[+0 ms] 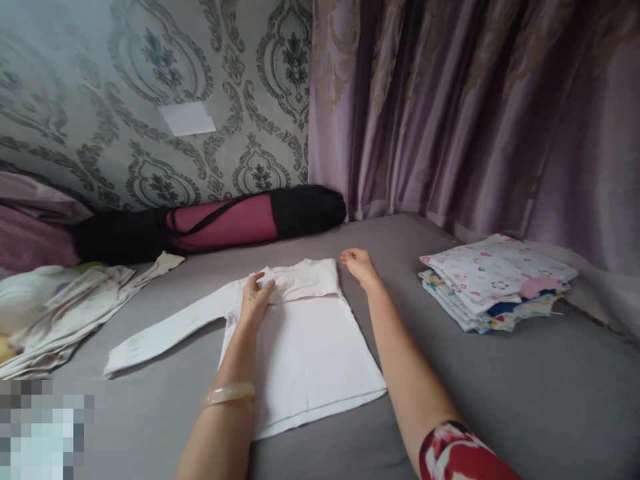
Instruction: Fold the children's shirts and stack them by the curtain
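A white long-sleeved shirt [310, 353] lies flat on the grey bed sheet. Its left sleeve stretches out toward the lower left, while the other is folded across the upper chest. My left hand [257, 297] rests on the shirt near the left shoulder, thumb and fingers apart, gripping no cloth that I can see. Just off the right shoulder, my right hand [358, 264] is over the sheet with its fingers pressed together and nothing visible in them.
Folded patterned cloths [495, 273] are stacked at the right. Crumpled light clothing [85, 307] and a plush-like white object [30, 293] are at the left. A black and maroon long bag [225, 223] lies along the wall, beside a purple curtain [450, 113].
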The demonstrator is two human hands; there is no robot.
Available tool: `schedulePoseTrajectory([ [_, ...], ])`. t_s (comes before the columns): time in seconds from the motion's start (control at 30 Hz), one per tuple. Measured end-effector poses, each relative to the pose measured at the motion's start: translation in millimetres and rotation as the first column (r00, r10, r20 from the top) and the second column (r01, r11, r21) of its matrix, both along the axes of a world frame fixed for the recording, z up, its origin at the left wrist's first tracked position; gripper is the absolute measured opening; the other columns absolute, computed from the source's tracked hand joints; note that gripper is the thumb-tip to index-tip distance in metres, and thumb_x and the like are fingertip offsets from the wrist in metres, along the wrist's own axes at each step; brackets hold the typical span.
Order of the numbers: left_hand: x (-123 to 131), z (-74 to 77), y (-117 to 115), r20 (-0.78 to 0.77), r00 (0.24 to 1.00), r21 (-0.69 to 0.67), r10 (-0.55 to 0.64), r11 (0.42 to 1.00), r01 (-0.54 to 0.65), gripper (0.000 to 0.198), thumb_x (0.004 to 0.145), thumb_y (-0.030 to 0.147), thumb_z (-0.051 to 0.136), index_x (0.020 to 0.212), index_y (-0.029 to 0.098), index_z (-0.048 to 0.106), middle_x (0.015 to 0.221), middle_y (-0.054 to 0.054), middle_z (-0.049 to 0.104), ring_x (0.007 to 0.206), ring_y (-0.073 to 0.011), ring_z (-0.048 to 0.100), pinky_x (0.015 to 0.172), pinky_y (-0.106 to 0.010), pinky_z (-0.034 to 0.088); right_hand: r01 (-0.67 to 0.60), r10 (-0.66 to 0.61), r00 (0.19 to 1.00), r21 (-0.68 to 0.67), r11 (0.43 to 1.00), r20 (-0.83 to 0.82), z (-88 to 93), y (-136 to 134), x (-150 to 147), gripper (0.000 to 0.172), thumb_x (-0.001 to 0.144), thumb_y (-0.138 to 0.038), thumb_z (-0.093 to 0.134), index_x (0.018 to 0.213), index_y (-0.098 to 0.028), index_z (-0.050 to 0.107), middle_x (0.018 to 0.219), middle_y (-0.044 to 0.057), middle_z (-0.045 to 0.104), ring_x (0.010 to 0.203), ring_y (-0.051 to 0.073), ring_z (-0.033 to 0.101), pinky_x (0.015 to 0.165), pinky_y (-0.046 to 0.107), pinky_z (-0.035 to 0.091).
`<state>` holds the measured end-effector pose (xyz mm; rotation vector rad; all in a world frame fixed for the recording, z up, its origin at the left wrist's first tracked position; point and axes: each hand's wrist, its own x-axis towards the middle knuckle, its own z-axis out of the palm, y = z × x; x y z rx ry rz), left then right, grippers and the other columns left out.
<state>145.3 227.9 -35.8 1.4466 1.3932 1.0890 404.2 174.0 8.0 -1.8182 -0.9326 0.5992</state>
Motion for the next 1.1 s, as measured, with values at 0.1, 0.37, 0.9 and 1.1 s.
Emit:
schedulePoseTrajectory([
  [0.1, 0.7, 6.1, -6.4, -0.014, 0.999, 0.01, -0.036, 0.999, 0.036, 0.069, 0.066, 0.043, 0.061, 0.128, 0.013, 0.054, 0.063, 0.006, 0.043, 0.048, -0.0092, 0.038, 0.047, -0.021, 0.031, -0.019, 0.021, 0.995, -0.02, 1.0, 0.102, -5.2, 2.9, -6.2, 0.027, 0.085, -0.012, 0.048, 0.094, -0.016, 0.073, 0.101, 0.009, 0.074, 0.098, 0.018, 0.067, 0.089, 0.027, 0.048],
  [0.37, -3.3, 17.9, -12.8, -0.052, 0.989, 0.076, -0.139, 0.987, 0.142, 0.046, 0.068, 0.039, 0.05, 0.1, 0.012, 0.07, 0.058, 0.002, 0.052, 0.046, -0.0098, 0.038, 0.048, -0.022, 0.03, -0.017, 0.081, 0.922, -0.168, 0.986, 0.378, -6.3, -3.6, -10.6, 0.032, 0.089, -0.012, 0.045, 0.106, -0.016, 0.072, 0.109, 0.008, 0.072, 0.103, 0.017, 0.065, 0.088, 0.023, 0.046],
  [0.9, -11.5, 14.4, -11.8, -0.102, 0.983, 0.049, -0.153, 0.986, 0.158, 0.056, 0.068, 0.036, 0.058, 0.119, 0.014, 0.063, 0.068, 0.001, 0.057, 0.057, -0.0139, 0.051, 0.056, -0.025, 0.043, -0.118, 0.276, 0.674, -0.269, 0.956, 0.685, -37.7, -4.4, -78.6, 0.059, 0.099, -0.034, 0.032, 0.145, 0.002, 0.034, 0.154, 0.021, 0.028, 0.144, 0.03, 0.021, 0.115, 0.042, 0.013],
  [1.1, -10.6, 9.4, -10.4, -0.138, 0.983, 0.064, -0.124, 0.989, 0.134, 0.041, 0.07, 0.027, 0.054, 0.107, 0.015, 0.07, 0.069, -0.002, 0.059, 0.062, -0.0173, 0.056, 0.06, -0.027, 0.046, -0.14, 0.333, 0.653, -0.324, 0.936, 0.68, -42.6, -8.3, -76.7, 0.07, 0.099, -0.046, 0.023, 0.148, 0.003, 0.028, 0.156, 0.02, 0.022, 0.146, 0.029, 0.014, 0.117, 0.04, 0.008],
])
